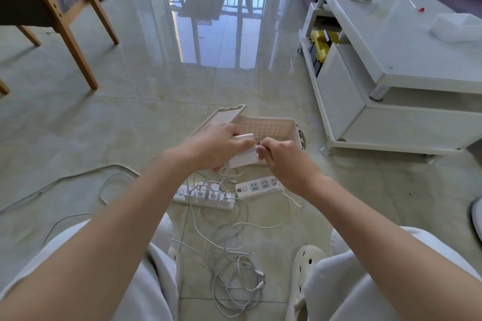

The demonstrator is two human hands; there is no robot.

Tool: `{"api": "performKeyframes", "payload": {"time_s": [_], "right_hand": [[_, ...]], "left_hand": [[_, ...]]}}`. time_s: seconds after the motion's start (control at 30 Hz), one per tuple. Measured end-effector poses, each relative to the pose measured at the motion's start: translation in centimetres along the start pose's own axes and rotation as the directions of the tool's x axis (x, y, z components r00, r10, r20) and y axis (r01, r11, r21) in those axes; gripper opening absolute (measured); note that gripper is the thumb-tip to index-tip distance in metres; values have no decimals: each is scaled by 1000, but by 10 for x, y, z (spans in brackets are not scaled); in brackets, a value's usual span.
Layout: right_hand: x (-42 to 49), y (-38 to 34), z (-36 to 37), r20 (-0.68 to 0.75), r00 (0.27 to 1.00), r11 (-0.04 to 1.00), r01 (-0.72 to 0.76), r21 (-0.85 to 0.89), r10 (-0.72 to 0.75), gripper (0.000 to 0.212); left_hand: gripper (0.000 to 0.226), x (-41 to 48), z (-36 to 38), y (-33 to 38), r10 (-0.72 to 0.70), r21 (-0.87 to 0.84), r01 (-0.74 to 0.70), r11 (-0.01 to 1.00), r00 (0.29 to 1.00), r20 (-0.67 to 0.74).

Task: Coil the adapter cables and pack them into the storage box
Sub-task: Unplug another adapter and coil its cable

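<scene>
Holding a white adapter [243, 158] at the centre of the frame, the left hand [216, 144] has its grip curled round the block, while the right hand [280, 156] pinches a thin cable end [258, 148] touching it. Both hands overlap the near side of the open storage box [271, 126] on the floor, whose lid [228, 115] tilts up at its left. Just below lie a crowded power strip [180, 195], full of plugged adapters, and a second power strip [257, 185]. Loose cables [234, 281] tangle at lower centre.
</scene>
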State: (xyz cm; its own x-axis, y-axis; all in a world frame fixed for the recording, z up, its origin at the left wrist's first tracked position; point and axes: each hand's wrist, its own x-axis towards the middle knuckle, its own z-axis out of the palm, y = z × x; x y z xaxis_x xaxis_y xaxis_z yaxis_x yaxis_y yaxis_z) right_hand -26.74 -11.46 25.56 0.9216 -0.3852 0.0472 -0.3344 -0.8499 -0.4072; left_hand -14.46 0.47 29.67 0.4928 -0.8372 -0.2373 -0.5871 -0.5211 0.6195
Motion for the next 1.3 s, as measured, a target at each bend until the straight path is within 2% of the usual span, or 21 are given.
{"api": "performKeyframes", "payload": {"time_s": [0.1,0.17,0.47,0.63,0.73,0.8,0.87,0.97,1.03,1.13,1.3], "right_hand": [[0,-2,-2,-65,998,1000,-18,-20,16,36],[1,-4,-3,-108,994,999,-31,-13,30,34],[-13,-26,7,-128,992,996,17,86,-6,30],[-23,-35,14,-146,988,989,67,129,-48,27],[-34,-42,27,-104,983,985,157,66,-150,21],[-37,-47,36,-37,987,978,157,137,-154,20],[-33,-45,38,-6,991,979,135,153,-136,21],[-27,-40,30,59,993,982,92,166,-103,24],[-25,-41,24,79,992,969,80,235,-101,23],[-18,-34,20,102,985,957,107,268,-138,23],[-6,-16,12,106,975,965,169,202,-193,35]], "left_hand": [[36,2,2,-2,30,189,-19,982,998,-56],[35,5,2,-3,33,251,-5,968,994,-107],[30,12,20,-5,64,300,18,954,963,-262],[27,13,25,-3,16,175,45,984,942,-336],[23,16,21,0,-79,-140,30,990,930,-358],[23,16,19,6,-168,-468,20,884,946,-277],[25,14,20,11,-218,-739,55,671,968,-126],[32,10,18,20,-195,-941,111,320,980,49],[29,6,13,26,-173,-978,116,172,981,86],[24,3,4,28,-142,-985,127,116,984,110],[27,-3,-6,26,-88,-957,165,241,985,148]]}}
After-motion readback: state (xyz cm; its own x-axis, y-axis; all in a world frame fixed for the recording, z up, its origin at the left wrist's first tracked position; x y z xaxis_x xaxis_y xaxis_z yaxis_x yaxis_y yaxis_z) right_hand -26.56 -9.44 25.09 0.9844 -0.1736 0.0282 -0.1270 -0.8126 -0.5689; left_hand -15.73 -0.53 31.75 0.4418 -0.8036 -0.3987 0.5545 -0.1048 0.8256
